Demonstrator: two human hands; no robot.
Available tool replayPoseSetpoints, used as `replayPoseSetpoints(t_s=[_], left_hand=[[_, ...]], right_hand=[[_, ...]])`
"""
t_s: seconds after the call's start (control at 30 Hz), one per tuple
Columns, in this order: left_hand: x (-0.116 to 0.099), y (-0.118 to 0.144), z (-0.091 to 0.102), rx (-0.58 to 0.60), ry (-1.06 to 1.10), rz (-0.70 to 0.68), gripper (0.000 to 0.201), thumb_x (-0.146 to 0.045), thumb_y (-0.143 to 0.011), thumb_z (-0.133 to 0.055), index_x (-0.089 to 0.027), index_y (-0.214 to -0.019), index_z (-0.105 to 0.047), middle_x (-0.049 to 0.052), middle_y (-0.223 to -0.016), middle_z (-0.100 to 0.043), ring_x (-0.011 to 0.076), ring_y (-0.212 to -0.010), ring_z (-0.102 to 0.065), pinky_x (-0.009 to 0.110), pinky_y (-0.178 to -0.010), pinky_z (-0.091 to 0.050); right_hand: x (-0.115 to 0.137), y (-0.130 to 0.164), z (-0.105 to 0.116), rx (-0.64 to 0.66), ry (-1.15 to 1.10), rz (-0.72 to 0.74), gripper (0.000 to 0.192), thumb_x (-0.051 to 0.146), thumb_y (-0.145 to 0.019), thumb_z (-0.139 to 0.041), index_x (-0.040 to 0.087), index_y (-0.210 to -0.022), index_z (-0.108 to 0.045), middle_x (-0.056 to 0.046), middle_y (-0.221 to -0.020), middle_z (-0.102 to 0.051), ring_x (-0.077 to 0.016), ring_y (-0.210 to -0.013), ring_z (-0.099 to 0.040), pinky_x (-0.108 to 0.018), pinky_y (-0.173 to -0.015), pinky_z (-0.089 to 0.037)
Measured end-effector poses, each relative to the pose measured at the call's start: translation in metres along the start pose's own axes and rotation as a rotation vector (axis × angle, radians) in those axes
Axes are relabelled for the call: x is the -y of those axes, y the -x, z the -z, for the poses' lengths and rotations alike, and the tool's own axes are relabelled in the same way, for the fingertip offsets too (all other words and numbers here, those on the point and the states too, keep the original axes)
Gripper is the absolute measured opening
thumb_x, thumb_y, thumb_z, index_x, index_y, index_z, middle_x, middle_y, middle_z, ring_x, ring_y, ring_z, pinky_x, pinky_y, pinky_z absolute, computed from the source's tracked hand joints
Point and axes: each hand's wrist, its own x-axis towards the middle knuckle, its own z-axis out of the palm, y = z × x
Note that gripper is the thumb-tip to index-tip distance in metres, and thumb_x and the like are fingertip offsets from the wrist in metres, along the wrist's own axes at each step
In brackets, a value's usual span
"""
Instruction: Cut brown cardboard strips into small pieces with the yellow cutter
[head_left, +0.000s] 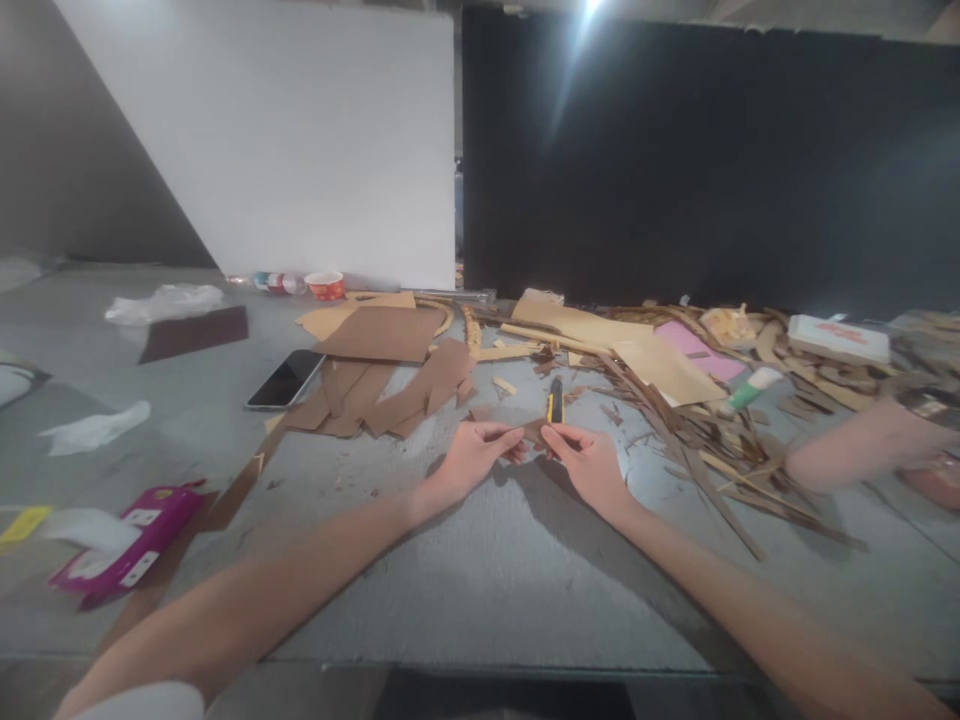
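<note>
My left hand [474, 456] and my right hand [589, 462] meet over the middle of the grey table [480, 590]. Between their fingertips they pinch a small brown cardboard piece [534, 432]. A yellow and black utility knife [555, 400] lies on the table just beyond the hands, untouched. Brown cardboard sheets [382, 370] are spread to the left of the hands.
A heap of cardboard strips and scraps [697, 410] covers the right side. A phone [286, 379] lies at the left, a pink box [124, 545] near the front left. Another person's arm [862, 445] rests at the far right. A white panel and a black panel stand behind.
</note>
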Motion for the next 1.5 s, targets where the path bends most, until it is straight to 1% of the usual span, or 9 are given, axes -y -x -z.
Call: replayPoseSetpoints(t_s=[0.23, 0.47, 0.67, 0.83, 1.0, 1.17, 1.27, 1.4, 1.5], left_hand=[[0.0, 0.002, -0.001, 0.026, 0.031, -0.007, 0.053, -0.067, -0.088, -0.082, -0.015, -0.086, -0.084, 0.011, -0.082, -0.082, 0.0202, -0.069, -0.077, 0.033, -0.073, -0.065], [-0.001, 0.002, 0.0, 0.054, -0.024, -0.017, 0.049, -0.065, -0.091, -0.081, -0.016, -0.086, -0.084, 0.009, -0.08, -0.082, 0.0194, -0.071, -0.077, 0.031, -0.073, -0.063], [-0.002, 0.003, -0.001, 0.055, -0.014, 0.022, 0.048, -0.063, -0.086, -0.086, -0.017, -0.103, -0.087, 0.008, -0.083, -0.083, 0.0192, -0.073, -0.077, 0.031, -0.075, -0.063], [-0.002, 0.002, -0.002, 0.087, 0.014, 0.028, 0.053, -0.068, -0.086, -0.084, -0.016, -0.092, -0.085, 0.009, -0.085, -0.083, 0.0203, -0.074, -0.078, 0.032, -0.077, -0.065], [0.001, 0.001, -0.002, 0.096, -0.029, 0.0, 0.055, -0.07, -0.091, -0.078, -0.015, -0.092, -0.083, 0.01, -0.088, -0.083, 0.0209, -0.077, -0.079, 0.034, -0.079, -0.066], [0.002, 0.001, -0.003, 0.103, -0.058, 0.003, 0.056, -0.072, -0.093, -0.074, -0.016, -0.086, -0.079, 0.009, -0.083, -0.082, 0.0212, -0.073, -0.079, 0.034, -0.076, -0.066], [0.002, 0.004, -0.002, 0.078, -0.112, -0.016, 0.053, -0.068, -0.097, -0.071, -0.017, -0.085, -0.079, 0.008, -0.081, -0.081, 0.02, -0.071, -0.078, 0.031, -0.072, -0.064], [-0.001, 0.01, -0.002, 0.108, -0.263, -0.095, 0.044, -0.056, -0.104, -0.064, -0.02, -0.085, -0.079, 0.006, -0.08, -0.081, 0.0189, -0.073, -0.077, 0.028, -0.072, -0.06], [-0.003, 0.013, -0.004, 0.118, -0.302, -0.116, 0.041, -0.051, -0.104, -0.063, -0.02, -0.082, -0.078, 0.004, -0.076, -0.079, 0.0183, -0.072, -0.076, 0.027, -0.07, -0.059]], right_hand=[[0.002, 0.0, 0.0, -0.002, -0.009, -0.016, 0.05, 0.066, -0.093, -0.068, 0.022, -0.07, -0.071, -0.001, -0.063, -0.062, -0.0187, -0.064, -0.054, -0.03, -0.062, -0.042], [0.002, 0.0, 0.002, 0.011, 0.015, -0.019, 0.05, 0.065, -0.094, -0.068, 0.022, -0.069, -0.072, -0.001, -0.063, -0.061, -0.0182, -0.064, -0.053, -0.029, -0.061, -0.04], [-0.002, 0.0, 0.0, 0.022, 0.029, -0.011, 0.051, 0.065, -0.094, -0.067, 0.021, -0.069, -0.073, -0.001, -0.064, -0.062, -0.0184, -0.064, -0.055, -0.029, -0.061, -0.042], [-0.004, 0.001, -0.002, 0.013, 0.052, -0.019, 0.05, 0.065, -0.094, -0.067, 0.02, -0.073, -0.077, -0.002, -0.064, -0.065, -0.0184, -0.063, -0.056, -0.029, -0.061, -0.043], [-0.006, 0.001, -0.001, 0.029, 0.097, -0.004, 0.053, 0.068, -0.095, -0.065, 0.021, -0.071, -0.073, -0.001, -0.064, -0.064, -0.0187, -0.062, -0.056, -0.029, -0.06, -0.043], [-0.004, 0.001, -0.001, 0.056, 0.091, 0.031, 0.055, 0.069, -0.096, -0.063, 0.022, -0.069, -0.069, -0.002, -0.063, -0.063, -0.0192, -0.064, -0.057, -0.03, -0.06, -0.045], [-0.002, 0.0, -0.002, 0.093, 0.034, -0.007, 0.051, 0.068, -0.095, -0.064, 0.021, -0.074, -0.07, -0.002, -0.065, -0.066, -0.0184, -0.064, -0.058, -0.029, -0.06, -0.045], [0.0, 0.002, -0.002, 0.232, -0.014, -0.049, 0.049, 0.066, -0.093, -0.068, 0.021, -0.071, -0.066, 0.0, -0.063, -0.063, -0.015, -0.058, -0.053, -0.028, -0.057, -0.04], [-0.001, 0.003, -0.001, 0.311, 0.021, -0.053, 0.049, 0.064, -0.09, -0.073, 0.02, -0.071, -0.067, 0.0, -0.064, -0.064, -0.0137, -0.058, -0.052, -0.027, -0.056, -0.038]])
